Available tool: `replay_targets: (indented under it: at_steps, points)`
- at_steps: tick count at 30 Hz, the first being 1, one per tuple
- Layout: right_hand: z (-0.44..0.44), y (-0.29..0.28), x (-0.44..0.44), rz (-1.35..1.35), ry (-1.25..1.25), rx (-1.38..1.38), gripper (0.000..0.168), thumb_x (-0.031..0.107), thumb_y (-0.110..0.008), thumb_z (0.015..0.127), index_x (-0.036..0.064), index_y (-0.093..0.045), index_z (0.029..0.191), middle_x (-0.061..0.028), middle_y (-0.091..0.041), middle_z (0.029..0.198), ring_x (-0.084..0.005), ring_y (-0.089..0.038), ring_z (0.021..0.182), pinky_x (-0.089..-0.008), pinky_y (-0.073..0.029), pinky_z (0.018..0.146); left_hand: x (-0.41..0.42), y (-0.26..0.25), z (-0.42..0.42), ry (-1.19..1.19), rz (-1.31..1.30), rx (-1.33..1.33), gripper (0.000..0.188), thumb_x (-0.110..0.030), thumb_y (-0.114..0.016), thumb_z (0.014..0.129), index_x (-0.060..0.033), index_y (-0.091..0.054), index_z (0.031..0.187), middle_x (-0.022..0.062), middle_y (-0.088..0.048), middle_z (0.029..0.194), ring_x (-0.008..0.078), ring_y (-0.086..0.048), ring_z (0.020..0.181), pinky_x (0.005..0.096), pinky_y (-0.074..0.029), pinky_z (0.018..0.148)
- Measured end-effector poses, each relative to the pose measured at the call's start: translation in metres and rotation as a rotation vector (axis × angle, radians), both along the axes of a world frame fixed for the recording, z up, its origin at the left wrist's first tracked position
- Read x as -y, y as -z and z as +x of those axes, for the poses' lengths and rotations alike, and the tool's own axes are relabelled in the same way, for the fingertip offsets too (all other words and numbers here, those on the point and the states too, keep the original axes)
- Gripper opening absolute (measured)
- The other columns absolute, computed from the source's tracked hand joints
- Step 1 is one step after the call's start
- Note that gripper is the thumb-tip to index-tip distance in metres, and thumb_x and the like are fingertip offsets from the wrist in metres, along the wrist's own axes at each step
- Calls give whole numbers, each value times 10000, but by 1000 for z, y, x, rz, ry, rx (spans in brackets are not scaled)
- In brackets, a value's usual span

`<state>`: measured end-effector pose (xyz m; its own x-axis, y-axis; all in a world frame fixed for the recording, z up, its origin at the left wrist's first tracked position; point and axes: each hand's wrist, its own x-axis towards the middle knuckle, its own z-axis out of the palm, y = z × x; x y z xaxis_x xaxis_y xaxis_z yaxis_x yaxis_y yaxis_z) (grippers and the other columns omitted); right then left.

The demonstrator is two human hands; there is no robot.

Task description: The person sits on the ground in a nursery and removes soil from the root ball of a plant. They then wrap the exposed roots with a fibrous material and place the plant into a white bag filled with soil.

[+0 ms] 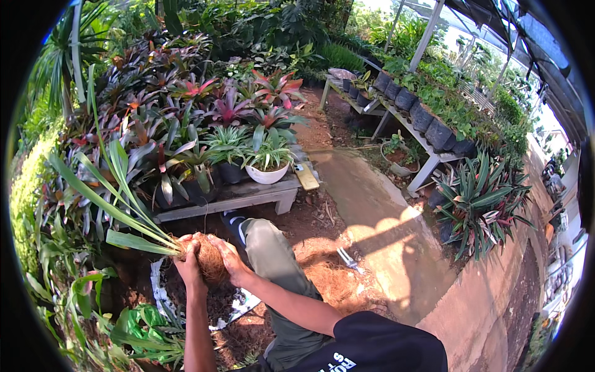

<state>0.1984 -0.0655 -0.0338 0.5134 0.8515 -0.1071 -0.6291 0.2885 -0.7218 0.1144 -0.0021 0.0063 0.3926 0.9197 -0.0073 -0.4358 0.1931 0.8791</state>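
Note:
Both of my hands are around a brown ball of coconut fibre [213, 260] wrapped about the base of a plant with long green strap-like leaves [135, 204]. My left hand [189, 260] grips it on the side near the leaf bases. Against its other side lies my right hand [234, 262], fingers along the fibre. The leaves point up and left, so the plant is tilted. The roots are hidden inside the fibre. Beneath my hands, an opened white sack [160, 283] holds dark soil or potting mix [221, 302].
Loose coconut fibre [332, 279] lies right of my leg, with a metal hand tool [349, 260] beside it. Potted bromeliads crowd a low bench [241, 200], which also carries a white pot [267, 174] and a smartphone [305, 176]. Black grow bags [420, 116] line another bench.

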Motion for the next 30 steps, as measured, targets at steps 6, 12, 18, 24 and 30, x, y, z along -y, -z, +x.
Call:
replay_targets:
  at_steps: [6,12,18,24,30]
  points:
    - [4,-8,10,-34,339,435,433,282,-598,953,-38,-548,1241,-100,-612,1164,-166,-568,1094,-295,-432,973,17,-7,25,13,-152,-6,250,-75,-686,873,-17,-574,1089,65,-628,995,159,-625,874,303,-527,779]
    - [16,-32,36,-74,497,688,468,290,-601,915,-44,-546,1239,-135,-580,1203,-222,-561,1125,-335,-420,991,30,-2,45,138,-164,130,214,-45,-654,883,-22,-566,1077,77,-624,997,164,-625,870,301,-536,765]
    - [18,-41,56,-63,654,799,454,308,-562,949,-53,-561,1225,-129,-592,1199,-202,-547,1137,-329,-411,995,50,-12,57,143,-140,136,215,-23,-683,859,-10,-577,1045,73,-628,979,153,-625,855,288,-531,751]
    - [11,-43,74,-83,905,1076,384,226,-560,951,-42,-573,1226,-179,-593,1212,-282,-544,1173,-371,-401,1014,68,-40,48,276,-161,18,231,-79,-739,839,-17,-615,1024,47,-657,924,135,-639,784,277,-534,711]
    - [3,-69,88,-40,855,1065,422,182,-609,923,-38,-529,1274,-174,-560,1255,-265,-528,1188,-369,-389,1033,74,-53,42,289,-190,46,287,-74,-721,848,14,-577,1081,85,-656,969,163,-652,816,302,-545,748]
